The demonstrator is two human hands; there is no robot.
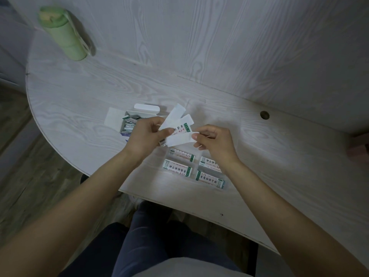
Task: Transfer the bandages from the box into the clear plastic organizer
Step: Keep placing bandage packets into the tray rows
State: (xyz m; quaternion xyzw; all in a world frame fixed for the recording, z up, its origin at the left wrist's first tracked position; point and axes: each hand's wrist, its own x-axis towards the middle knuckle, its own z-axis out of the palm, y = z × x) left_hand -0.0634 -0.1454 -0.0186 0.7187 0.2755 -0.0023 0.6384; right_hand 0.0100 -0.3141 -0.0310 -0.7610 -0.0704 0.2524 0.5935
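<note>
Bandages [176, 124] fan out, pinched by left hand [146, 134] and right hand [212, 139]. Box [129, 121] lies open at ten o'clock; organizer [194, 169] sits at six, near the table [79, 96] edge.

Bandages fan out between your hands above the table [79, 92].
The open box [129, 121] lies left of your left hand [145, 134]; the organizer [194, 169] sits below both hands, near the table's front edge; a bottle [63, 35] stands far left, behind.

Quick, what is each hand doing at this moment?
Left hand: grips a fan of bandages.
Right hand: pinches the end of the lowest bandage.
</note>
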